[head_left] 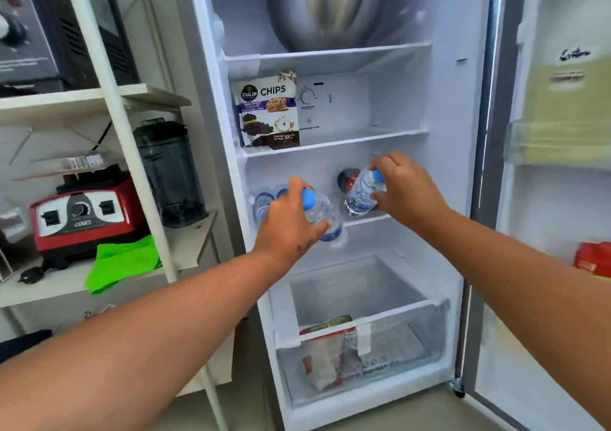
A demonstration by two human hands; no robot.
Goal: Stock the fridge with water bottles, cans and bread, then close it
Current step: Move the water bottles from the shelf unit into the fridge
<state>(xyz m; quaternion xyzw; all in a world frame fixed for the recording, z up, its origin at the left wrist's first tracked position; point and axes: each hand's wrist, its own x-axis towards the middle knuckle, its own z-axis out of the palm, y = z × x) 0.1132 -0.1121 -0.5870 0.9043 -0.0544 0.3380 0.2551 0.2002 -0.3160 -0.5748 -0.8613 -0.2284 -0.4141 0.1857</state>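
Each hand grips a small clear water bottle with a blue cap and blue label at the fridge's (211, 106) third shelf (367, 221). The left hand (291, 222) is closed round its bottle (322, 215), the right hand (401, 187) round the other (362, 196). Both bottles tilt, caps up toward the fingers, bases down toward the shelf. More blue caps (264, 199) sit just left of the left hand.

My one head view looks forward and down, close on the open fridge (330, 179) at twelve o'clock.
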